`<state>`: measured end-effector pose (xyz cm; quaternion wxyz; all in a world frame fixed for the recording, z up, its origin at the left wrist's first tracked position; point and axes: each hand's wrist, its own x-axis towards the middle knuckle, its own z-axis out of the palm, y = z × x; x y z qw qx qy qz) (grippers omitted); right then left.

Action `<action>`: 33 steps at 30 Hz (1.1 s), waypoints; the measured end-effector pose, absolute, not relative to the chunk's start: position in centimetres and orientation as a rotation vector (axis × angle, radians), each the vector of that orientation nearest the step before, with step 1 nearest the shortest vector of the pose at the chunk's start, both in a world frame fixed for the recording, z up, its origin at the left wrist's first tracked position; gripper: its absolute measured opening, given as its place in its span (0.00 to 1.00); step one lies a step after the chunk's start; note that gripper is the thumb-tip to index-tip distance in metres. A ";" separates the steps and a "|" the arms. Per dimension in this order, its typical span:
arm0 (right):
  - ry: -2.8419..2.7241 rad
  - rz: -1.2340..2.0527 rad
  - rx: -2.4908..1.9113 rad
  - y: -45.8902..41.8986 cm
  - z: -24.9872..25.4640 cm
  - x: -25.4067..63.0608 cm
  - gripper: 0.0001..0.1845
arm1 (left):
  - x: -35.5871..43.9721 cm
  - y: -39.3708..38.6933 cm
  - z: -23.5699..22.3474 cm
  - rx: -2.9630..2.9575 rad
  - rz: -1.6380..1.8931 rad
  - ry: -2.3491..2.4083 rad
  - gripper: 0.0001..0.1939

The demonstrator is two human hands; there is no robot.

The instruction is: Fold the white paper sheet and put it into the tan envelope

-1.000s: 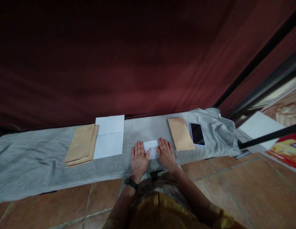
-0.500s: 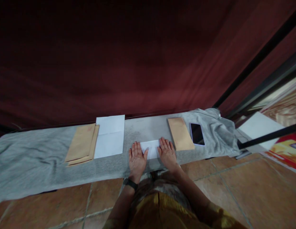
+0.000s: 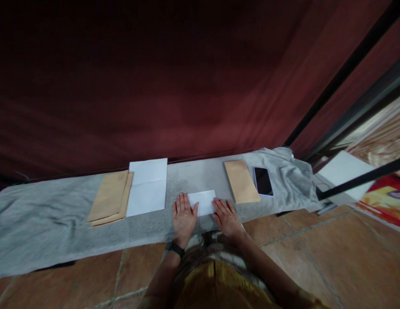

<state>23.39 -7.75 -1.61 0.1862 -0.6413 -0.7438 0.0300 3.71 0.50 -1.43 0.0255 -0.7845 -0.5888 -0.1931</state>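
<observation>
Two bare hands, the left hand and the right hand, form the grip, fingers extended and clamped on nothing: the left thumb lies at one side edge of a small white rectangle of paper, the right fingertips at the other. The paper rests flat between them on a tabletop draped in soft-looking grey cloth. It should handle as light, thin and easily creased, best taken by its side edges. To its left lie a larger white paper sheet with a crosswise crease and overlapping matte tan paper envelopes; to its right, a flat tan paper packet and a smooth, dark-screened phone with a pale purple rim. Beyond hangs dark red fabric; below are reddish-brown floor tiles.
</observation>
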 end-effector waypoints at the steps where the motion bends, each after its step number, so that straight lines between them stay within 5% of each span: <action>1: -2.098 0.082 -1.800 -8.0 -1.6 23.5 0.27 | 3.7 0.5 -1.4 -2.426 -0.597 -1.821 0.36; 8: -2.124 0.054 -1.750 -8.7 -1.3 24.0 0.27 | 4.7 0.6 -0.2 -2.440 -0.592 -1.821 0.33; 16: -2.139 0.077 -1.686 -8.7 -1.9 24.2 0.24 | 10.2 -0.5 1.2 -3.144 -0.406 -1.197 0.27; 33: -2.065 0.219 -1.508 -9.3 -1.9 25.5 0.22 | 11.6 2.3 -0.1 -3.025 -0.410 -1.292 0.30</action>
